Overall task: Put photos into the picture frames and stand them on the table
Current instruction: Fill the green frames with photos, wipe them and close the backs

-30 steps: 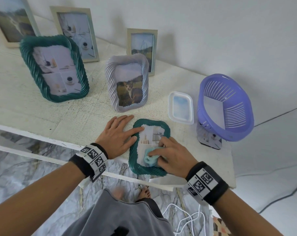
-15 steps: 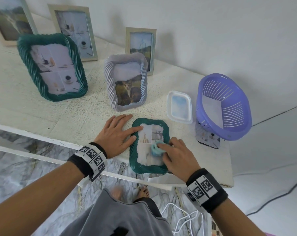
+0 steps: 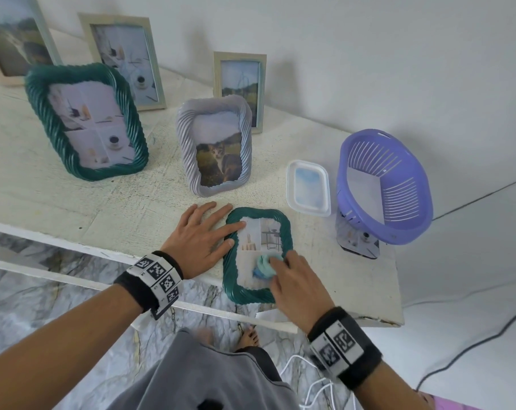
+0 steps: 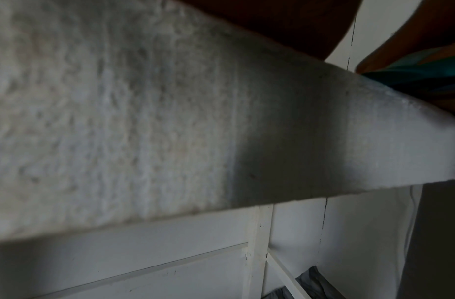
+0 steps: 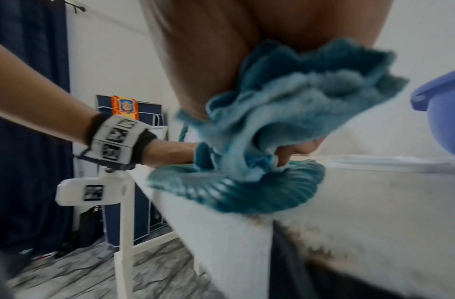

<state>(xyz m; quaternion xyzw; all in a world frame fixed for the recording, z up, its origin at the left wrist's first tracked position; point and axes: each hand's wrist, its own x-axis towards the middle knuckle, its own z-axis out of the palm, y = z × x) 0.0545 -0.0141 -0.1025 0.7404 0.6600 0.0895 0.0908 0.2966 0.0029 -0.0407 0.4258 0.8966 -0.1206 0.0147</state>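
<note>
The small green frame lay flat, photo up, at the near edge of the counter. The left hand rested beside it with straight, spread fingers, its index finger and thumb on the frame's left border. The right hand had its fingers curled round a crumpled blue cloth, pressed onto the frame's glass. Farther back stood a grey frame with a cat photo and a larger green frame; to the right lay a clear lid and a tilted purple basket.
</note>
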